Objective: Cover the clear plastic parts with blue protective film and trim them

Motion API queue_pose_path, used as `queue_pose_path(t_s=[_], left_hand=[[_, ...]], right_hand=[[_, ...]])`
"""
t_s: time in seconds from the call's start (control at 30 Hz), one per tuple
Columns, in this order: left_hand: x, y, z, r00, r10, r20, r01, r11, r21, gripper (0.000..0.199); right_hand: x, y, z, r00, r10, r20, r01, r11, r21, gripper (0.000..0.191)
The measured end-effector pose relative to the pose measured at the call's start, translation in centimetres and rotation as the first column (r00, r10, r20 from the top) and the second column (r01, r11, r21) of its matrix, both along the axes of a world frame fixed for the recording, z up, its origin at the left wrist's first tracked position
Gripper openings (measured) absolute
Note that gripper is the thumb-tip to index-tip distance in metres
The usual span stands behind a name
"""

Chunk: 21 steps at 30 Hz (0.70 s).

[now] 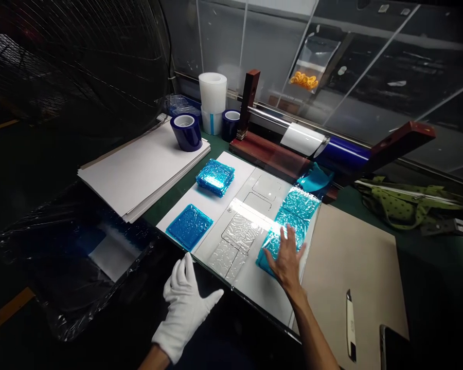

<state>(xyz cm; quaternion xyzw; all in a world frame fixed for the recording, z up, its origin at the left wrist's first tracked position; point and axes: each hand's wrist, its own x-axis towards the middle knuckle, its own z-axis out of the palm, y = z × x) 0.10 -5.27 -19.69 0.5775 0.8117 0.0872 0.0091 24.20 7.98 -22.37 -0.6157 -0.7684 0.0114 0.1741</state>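
The right hand (287,259), fingers spread, touches teal film (299,203); the gloved left hand (185,303) hovers open near a blue square (189,226). Behind the film stands a wooden roller stand (270,152).

Film rolls (186,134) deep blue, paper stack (139,169) white, board (355,257) tan, table (381,226) dark green. Square pieces (190,226) glossy blue, sheet pieces (293,210) lighter turquoise with crinkled pattern, thin black outlines on the pale work sheet (250,226). Glove (185,303) white, rings in bag (304,80) orange, frame (270,153) reddish brown, pouch (399,205) green with dark dots.
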Motion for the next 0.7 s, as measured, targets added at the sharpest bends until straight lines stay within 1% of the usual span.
queue_pose_path(t_s=[0.03, 0.07, 0.13, 0.17, 0.2, 0.23, 0.27, 0.3, 0.33, 0.37, 0.4, 0.43, 0.5, 0.57, 0.6, 0.67, 0.7], left_hand=[[0.0, 0.2, 0.0, 1.000, -0.005, 0.005, 0.005, 1.000, -0.001, 0.118], [-0.1, 0.4, 0.1, 1.000, -0.010, 0.013, 0.010, 1.000, -0.004, 0.118], [0.0, 0.8, 0.1, 0.999, -0.026, 0.024, 0.026, 1.000, -0.012, 0.117], [0.1, 1.0, 0.2, 0.999, -0.036, 0.025, 0.036, 0.999, -0.016, 0.116], [0.2, 1.3, 0.2, 0.999, -0.048, 0.024, 0.048, 0.999, -0.020, 0.115], [0.4, 1.5, 0.2, 0.998, -0.060, 0.022, 0.060, 0.998, -0.025, 0.114], [0.6, 1.8, 0.3, 0.997, -0.072, 0.020, 0.072, 0.997, -0.033, 0.111], [0.9, 2.1, 0.4, 0.996, -0.086, 0.022, 0.087, 0.995, -0.042, 0.107], [1.2, 2.5, 0.7, 0.994, -0.104, 0.030, 0.106, 0.993, -0.053, 0.101], [1.5, 3.0, 1.0, 0.990, -0.130, 0.046, 0.133, 0.989, -0.066, 0.095], [1.8, 3.5, 1.3, 0.983, -0.168, 0.080, 0.174, 0.981, -0.082, 0.087], [2.2, 4.1, 1.8, 0.967, -0.216, 0.132, 0.230, 0.968, -0.101, 0.079], [3.0, 5.3, 2.6, 0.911, -0.326, 0.253, 0.367, 0.921, -0.132, 0.062], [4.0, 6.7, 3.2, 0.838, -0.421, 0.348, 0.491, 0.859, -0.143, 0.048], [4.6, 7.3, 3.3, 0.809, -0.453, 0.374, 0.534, 0.833, -0.144, 0.043], [5.9, 8.4, 3.2, 0.768, -0.491, 0.410, 0.588, 0.795, -0.149, 0.040], [6.6, 9.0, 2.9, 0.751, -0.501, 0.429, 0.608, 0.779, -0.155, 0.041]], right_hand=[[1.9, -1.1, 0.2, 0.994, -0.111, -0.016, 0.111, 0.994, 0.013, 0.060], [4.1, -2.2, 0.2, 0.974, -0.226, -0.029, 0.226, 0.974, 0.017, 0.056], [9.0, -4.9, -0.2, 0.900, -0.435, -0.039, 0.435, 0.900, 0.003, 0.058], [11.3, -6.3, -0.6, 0.848, -0.530, -0.015, 0.530, 0.848, -0.034, 0.059], [13.4, -7.6, -1.0, 0.772, -0.634, 0.037, 0.635, 0.768, -0.085, 0.060], [15.1, -8.8, -1.5, 0.694, -0.712, 0.105, 0.719, 0.677, -0.157, 0.062], [16.4, -9.7, -1.9, 0.625, -0.761, 0.173, 0.777, 0.588, -0.225, 0.063], [17.3, -10.5, -2.3, 0.576, -0.785, 0.228, 0.811, 0.513, -0.282, 0.063], [17.8, -11.1, -2.7, 0.555, -0.790, 0.260, 0.820, 0.468, -0.329, 0.060], [18.0, -11.4, -3.0, 0.561, -0.784, 0.266, 0.812, 0.458, -0.363, 0.055], [18.1, -11.5, -3.2, 0.582, -0.773, 0.253, 0.794, 0.473, -0.382, 0.048], [18.0, -11.5, -3.3, 0.607, -0.761, 0.229, 0.773, 0.499, -0.391, 0.041], [17.9, -11.3, -3.2, 0.650, -0.741, 0.172, 0.732, 0.547, -0.407, 0.034], [18.0, -11.1, -2.6, 0.666, -0.738, 0.108, 0.703, 0.573, -0.422, 0.035], [18.0, -11.0, -2.2, 0.668, -0.741, 0.073, 0.692, 0.582, -0.429, 0.038], [17.9, -10.8, -1.0, 0.672, -0.740, -0.013, 0.663, 0.609, -0.435, 0.045], [17.6, -10.6, -0.2, 0.678, -0.731, -0.074, 0.635, 0.634, -0.441, 0.048]])
